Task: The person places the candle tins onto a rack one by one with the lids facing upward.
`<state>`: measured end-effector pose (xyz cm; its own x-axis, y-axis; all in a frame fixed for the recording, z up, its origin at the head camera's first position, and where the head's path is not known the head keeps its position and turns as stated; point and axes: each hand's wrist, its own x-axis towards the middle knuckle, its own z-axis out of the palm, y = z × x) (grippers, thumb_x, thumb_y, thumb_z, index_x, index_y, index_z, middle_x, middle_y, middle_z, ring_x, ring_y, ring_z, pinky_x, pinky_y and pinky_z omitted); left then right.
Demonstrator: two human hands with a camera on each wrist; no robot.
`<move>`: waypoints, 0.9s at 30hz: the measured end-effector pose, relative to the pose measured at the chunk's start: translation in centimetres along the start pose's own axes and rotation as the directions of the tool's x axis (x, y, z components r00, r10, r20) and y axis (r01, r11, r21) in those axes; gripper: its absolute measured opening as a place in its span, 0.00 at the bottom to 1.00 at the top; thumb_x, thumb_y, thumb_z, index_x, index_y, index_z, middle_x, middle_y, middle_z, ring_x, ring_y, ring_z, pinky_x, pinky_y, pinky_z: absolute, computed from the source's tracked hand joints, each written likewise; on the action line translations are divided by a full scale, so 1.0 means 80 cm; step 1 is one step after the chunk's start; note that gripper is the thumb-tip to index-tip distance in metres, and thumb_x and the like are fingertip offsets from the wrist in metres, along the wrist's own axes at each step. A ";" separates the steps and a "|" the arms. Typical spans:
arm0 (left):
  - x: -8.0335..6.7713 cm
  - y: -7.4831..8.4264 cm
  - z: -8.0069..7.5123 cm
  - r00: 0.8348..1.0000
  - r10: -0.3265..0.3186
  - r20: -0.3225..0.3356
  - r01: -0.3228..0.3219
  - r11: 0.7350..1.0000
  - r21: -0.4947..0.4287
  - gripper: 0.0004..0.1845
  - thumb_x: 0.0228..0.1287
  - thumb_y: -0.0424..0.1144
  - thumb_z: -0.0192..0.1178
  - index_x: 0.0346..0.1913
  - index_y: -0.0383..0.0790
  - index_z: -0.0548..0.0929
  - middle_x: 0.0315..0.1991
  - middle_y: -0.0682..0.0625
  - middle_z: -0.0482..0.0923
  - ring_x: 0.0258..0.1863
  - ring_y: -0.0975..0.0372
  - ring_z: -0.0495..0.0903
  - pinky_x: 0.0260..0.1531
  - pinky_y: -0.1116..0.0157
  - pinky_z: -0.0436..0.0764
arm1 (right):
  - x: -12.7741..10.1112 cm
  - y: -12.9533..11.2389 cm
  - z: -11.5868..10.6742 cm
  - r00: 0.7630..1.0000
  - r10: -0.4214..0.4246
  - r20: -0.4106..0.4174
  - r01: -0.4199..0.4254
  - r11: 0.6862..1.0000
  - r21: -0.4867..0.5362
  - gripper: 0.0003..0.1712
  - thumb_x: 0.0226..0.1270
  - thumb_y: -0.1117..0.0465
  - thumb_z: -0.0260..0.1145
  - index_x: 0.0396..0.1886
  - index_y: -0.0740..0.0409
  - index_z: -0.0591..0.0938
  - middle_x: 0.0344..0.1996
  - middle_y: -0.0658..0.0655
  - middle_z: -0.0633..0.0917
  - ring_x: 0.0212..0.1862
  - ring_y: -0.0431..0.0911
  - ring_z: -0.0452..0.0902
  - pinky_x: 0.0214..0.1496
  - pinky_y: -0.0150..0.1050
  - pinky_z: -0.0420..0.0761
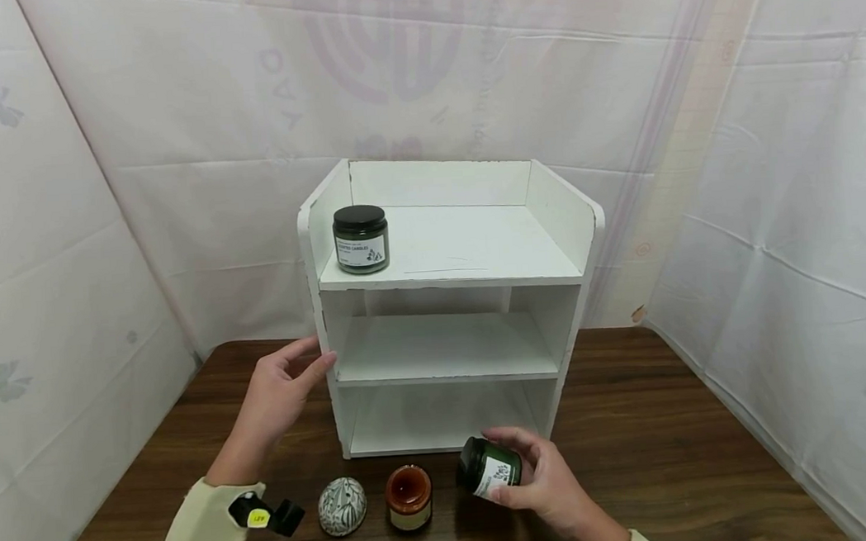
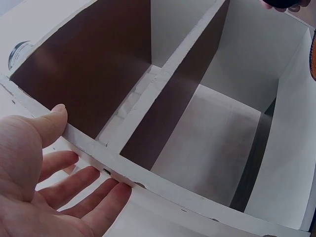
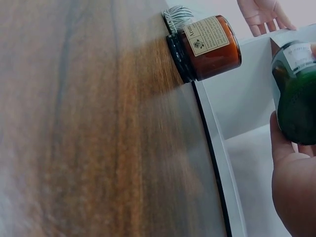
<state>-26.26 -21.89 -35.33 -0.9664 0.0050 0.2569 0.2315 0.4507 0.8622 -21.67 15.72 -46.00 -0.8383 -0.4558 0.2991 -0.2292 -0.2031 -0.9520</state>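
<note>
Head view: right hand (image 1: 546, 483) curls its fingers round a green candle jar (image 1: 488, 468), tilted on its side, lifted just off the wooden table (image 1: 675, 454) in front of the white shelf unit's (image 1: 450, 302) bottom right corner. Left hand (image 1: 277, 392) is spread, fingertips touching the unit's left side panel at middle-shelf level, well apart from the held jar. Amber candle jar (image 1: 409, 496) and patterned ceramic egg (image 1: 341, 506) stand on the table between the two forearms. A second green candle jar (image 1: 360, 238) sits upright on the top shelf, left side.

Left wrist view: left hand (image 2: 44, 173) open, straight fingers (image 2: 84, 190) lying along the shelf unit's (image 2: 207, 148) side edge, thumb on the front edge.

Right wrist view: right hand (image 3: 294, 182) grips the green candle jar (image 3: 296, 94) over the unit's bottom shelf opening; amber candle jar (image 3: 207, 47) nearby on the table (image 3: 98, 123), ceramic egg (image 3: 177, 14) just behind it.
</note>
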 end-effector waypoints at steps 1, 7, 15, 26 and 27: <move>0.000 0.000 0.000 1.000 0.000 0.001 0.000 1.000 -0.001 0.34 0.70 0.61 0.62 0.72 0.46 0.76 0.68 0.45 0.77 0.58 0.52 0.78 0.50 0.59 0.79 | 0.000 -0.001 0.000 1.000 0.003 0.003 -0.003 1.000 0.000 0.40 0.57 0.70 0.76 0.65 0.83 0.67 0.55 0.52 0.82 0.51 0.39 0.82 0.47 0.32 0.85; -0.001 0.001 0.000 1.000 -0.003 0.009 0.003 1.000 -0.012 0.35 0.70 0.62 0.61 0.72 0.46 0.75 0.69 0.45 0.76 0.61 0.51 0.77 0.54 0.55 0.79 | 0.000 -0.004 0.002 0.999 0.034 0.012 -0.034 0.999 -0.003 0.33 0.58 0.70 0.75 0.61 0.81 0.73 0.52 0.51 0.84 0.47 0.40 0.84 0.46 0.33 0.86; -0.002 0.000 0.000 1.000 -0.018 0.005 0.018 1.000 -0.017 0.36 0.70 0.62 0.62 0.73 0.47 0.74 0.69 0.45 0.76 0.61 0.50 0.77 0.52 0.61 0.78 | 0.000 -0.004 0.000 0.999 0.037 0.023 -0.037 0.999 -0.001 0.35 0.58 0.70 0.76 0.60 0.85 0.72 0.49 0.51 0.86 0.44 0.41 0.85 0.44 0.35 0.86; 0.000 0.000 0.000 1.000 -0.009 0.011 0.009 1.000 -0.018 0.35 0.70 0.61 0.61 0.73 0.47 0.75 0.69 0.45 0.76 0.61 0.52 0.78 0.53 0.60 0.78 | 0.000 -0.002 0.000 1.000 -0.017 -0.008 0.017 1.000 -0.009 0.35 0.57 0.70 0.76 0.59 0.85 0.71 0.50 0.50 0.86 0.47 0.39 0.82 0.46 0.33 0.85; 0.001 0.000 0.000 1.000 -0.007 0.013 0.007 1.000 -0.019 0.35 0.70 0.61 0.61 0.73 0.47 0.75 0.69 0.45 0.76 0.61 0.52 0.78 0.53 0.61 0.78 | 0.000 -0.002 0.000 1.000 -0.019 -0.019 0.019 1.000 -0.014 0.35 0.58 0.70 0.76 0.60 0.84 0.71 0.50 0.50 0.86 0.47 0.39 0.81 0.46 0.32 0.85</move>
<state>-26.32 -21.86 -35.34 -0.9693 0.0133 0.2457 0.2269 0.4340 0.8718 -21.63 15.79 -45.87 -0.8429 -0.4356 0.3160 -0.2520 -0.1995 -0.9470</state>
